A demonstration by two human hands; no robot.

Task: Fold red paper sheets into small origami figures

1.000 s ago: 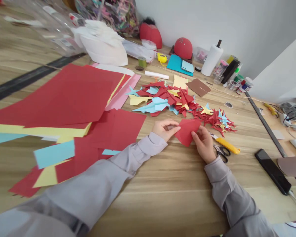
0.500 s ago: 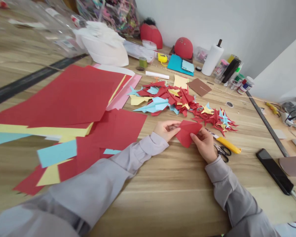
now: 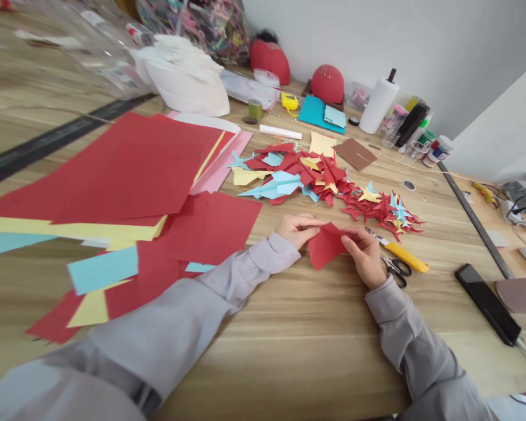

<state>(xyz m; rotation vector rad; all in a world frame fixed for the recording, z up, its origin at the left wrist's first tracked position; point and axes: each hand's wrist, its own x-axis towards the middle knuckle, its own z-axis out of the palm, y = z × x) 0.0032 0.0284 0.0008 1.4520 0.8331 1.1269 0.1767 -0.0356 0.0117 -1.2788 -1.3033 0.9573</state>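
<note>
A small piece of folded red paper (image 3: 326,247) is held between my two hands above the wooden table. My left hand (image 3: 298,230) pinches its left edge with thumb and fingers. On the other side, my right hand (image 3: 363,251) grips the right corner, thumb in front. Just beyond lies a heap of folded paper pieces (image 3: 319,169) in red, blue and yellow. A second pile of small folded paper shapes (image 3: 383,207) is to its right. By my right hand are a yellow utility knife (image 3: 405,256) and black-handled scissors (image 3: 397,269), partly hidden by that hand.
Large red paper sheets (image 3: 131,169) and smaller offcuts, including a blue strip (image 3: 103,269), cover the left side. A black phone (image 3: 486,304) lies at the right. At the back stand a white roll (image 3: 379,105), a yellow tape measure (image 3: 289,102) and a red dome-shaped object (image 3: 328,83).
The red paper has been turned between my fingers: its lower part now hangs further left and its outline differs. Both hands stay in nearly the same place.
</note>
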